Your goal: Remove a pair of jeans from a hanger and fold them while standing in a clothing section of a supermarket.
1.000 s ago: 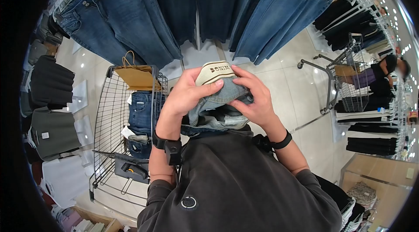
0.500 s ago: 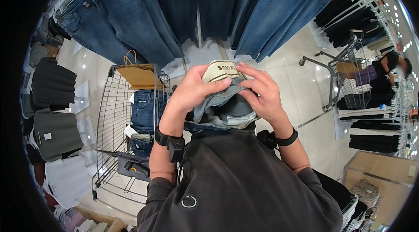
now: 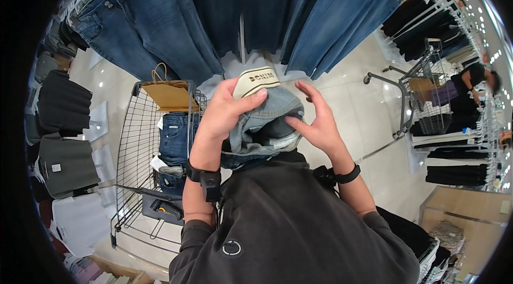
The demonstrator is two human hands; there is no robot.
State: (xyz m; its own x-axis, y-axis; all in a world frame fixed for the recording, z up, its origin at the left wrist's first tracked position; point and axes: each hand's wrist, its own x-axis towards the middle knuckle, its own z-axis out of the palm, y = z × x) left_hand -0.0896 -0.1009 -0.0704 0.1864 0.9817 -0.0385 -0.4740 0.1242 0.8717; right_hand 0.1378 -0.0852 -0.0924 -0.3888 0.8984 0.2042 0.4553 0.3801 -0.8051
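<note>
Pale-blue denim jeans (image 3: 282,103) are bunched in front of my dark top, turned so the light inner side shows. A cream band with dark lettering (image 3: 259,79) stands up at their top edge. My left hand (image 3: 223,108) grips the jeans at this band, thumb pressed on the front and fingers behind it. On the other side, my right hand (image 3: 320,126) is open, fingers raised apart from the cloth. Its thumb tip overlaps the denim's right edge in this view. Black straps with small devices circle both wrists.
Left of me stands a wire shopping cart (image 3: 140,147) holding folded jeans (image 3: 173,137) and a brown paper bag (image 3: 166,96). Hanging jeans (image 3: 342,19) line the rack ahead. At right are another cart (image 3: 411,89), a person (image 3: 470,78) and racks of dark clothes.
My right hand has let go of the band and opened away from it. My left hand and the jeans have shifted slightly left, with the band tilting over.
</note>
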